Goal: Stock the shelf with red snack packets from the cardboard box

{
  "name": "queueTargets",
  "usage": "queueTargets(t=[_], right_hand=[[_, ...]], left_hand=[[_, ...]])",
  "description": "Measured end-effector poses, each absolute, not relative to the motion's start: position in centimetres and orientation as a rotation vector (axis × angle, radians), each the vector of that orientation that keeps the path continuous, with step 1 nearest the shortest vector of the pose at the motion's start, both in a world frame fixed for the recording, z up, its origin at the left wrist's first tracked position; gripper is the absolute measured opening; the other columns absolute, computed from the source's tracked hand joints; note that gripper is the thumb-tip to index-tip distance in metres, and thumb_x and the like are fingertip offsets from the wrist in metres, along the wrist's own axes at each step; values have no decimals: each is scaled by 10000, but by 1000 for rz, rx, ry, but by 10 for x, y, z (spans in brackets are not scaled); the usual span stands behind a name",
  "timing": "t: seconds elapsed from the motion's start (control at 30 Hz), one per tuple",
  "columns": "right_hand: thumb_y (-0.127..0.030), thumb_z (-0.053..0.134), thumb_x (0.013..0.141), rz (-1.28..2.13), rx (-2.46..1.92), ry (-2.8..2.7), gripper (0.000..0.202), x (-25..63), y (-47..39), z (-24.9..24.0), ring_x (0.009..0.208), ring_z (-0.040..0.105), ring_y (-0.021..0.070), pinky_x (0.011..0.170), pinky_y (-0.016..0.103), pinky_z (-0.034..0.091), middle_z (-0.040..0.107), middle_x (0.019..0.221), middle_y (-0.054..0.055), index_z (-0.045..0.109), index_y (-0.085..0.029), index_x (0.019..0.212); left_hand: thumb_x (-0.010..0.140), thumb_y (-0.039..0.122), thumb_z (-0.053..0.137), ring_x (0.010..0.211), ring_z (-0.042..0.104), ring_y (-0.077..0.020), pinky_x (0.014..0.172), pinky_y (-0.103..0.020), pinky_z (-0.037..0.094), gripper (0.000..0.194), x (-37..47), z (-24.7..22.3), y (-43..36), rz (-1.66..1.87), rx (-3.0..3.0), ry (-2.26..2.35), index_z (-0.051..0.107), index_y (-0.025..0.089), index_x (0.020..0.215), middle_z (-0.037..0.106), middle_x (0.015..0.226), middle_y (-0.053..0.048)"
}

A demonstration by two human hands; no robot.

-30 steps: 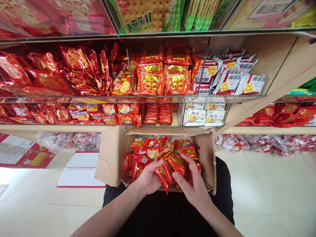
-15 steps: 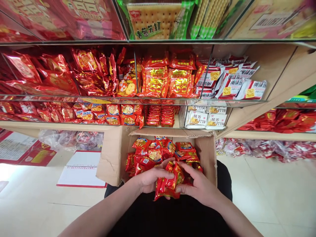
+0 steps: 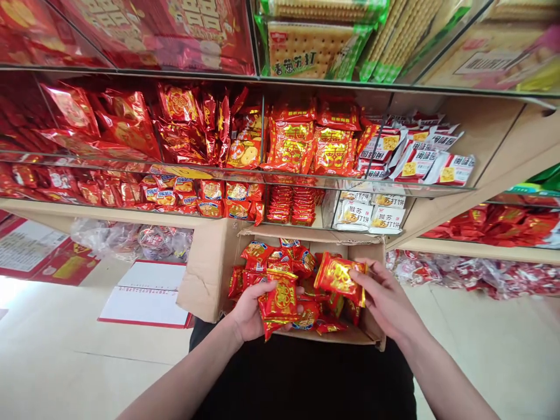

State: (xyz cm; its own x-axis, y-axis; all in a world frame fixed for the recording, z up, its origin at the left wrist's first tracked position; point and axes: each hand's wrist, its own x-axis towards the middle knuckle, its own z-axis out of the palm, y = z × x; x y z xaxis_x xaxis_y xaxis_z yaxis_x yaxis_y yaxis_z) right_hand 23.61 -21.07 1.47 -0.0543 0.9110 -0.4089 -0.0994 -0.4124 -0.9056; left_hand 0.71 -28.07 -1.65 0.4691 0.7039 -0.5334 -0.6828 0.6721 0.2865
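My left hand is closed around small red-and-gold snack packets, seemingly more than one, over the front left of a cardboard box. Between the thumb and fingers of my right hand is another red-and-gold snack packet, held above the box's right side. The open cardboard box rests at my lap, its left flap folded outward. Inside it lie several loose red packets, some with a blue-edged biscuit picture. My left fingertips are partly hidden behind the packets.
Beyond the box, glass-divided shelves hold red snack packets, white cracker packets and green-edged cracker packs. A white-and-red cardboard sheet lies on the floor at left. Clear plastic bags sit under the shelf at right.
My hands have moved apart from a shared bunch of packets. The right has shifted right and up with one packet; the left keeps the others. The view has shifted slightly.
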Motion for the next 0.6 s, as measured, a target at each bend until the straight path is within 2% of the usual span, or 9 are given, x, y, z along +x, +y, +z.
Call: queueTargets(t=[0.07,0.13,0.33,0.47,0.6], right_hand=[[-340,767,554,1568,-1428,-859,500,239,-202,18,671,580,117,544,197,472,617,806,-44,563,-292,1007],[-330,777,536,1596,-1395,-874,548,239,-193,22,672,580,117,541,203,473,631,853,-32,561,-285,1037],[-366,758,559,1474,-1302,-1120,443,236,-165,20,730,581,139,671,269,476,648,859,4,595,-218,943],[-400,651,679,986,-1363,-1538,368,232,-135,10,723,570,159,664,304,464,626,914,37,553,-204,975],[-248,488,807,411,-1413,-2110,184,208,-99,3,816,556,178,758,308,432,582,978,72,558,-178,962]], left_hand=[[796,348,458,832,639,-249,611,-343,490,442,-3,-16,-284,892,31,675,475,130,1180,656,1002,-129],[803,345,450,861,632,-255,624,-355,497,461,-14,-17,-286,926,30,678,448,134,1213,643,1043,-133],[815,355,420,905,619,-269,640,-376,517,486,-48,-25,-289,1079,25,633,406,154,1256,618,1098,-140],[823,365,411,934,607,-284,688,-419,513,486,-69,-39,-294,1142,22,606,396,166,1266,607,1117,-144],[828,370,403,960,595,-295,707,-437,505,499,-80,-62,-304,1136,7,562,366,185,1290,584,1157,-150]])
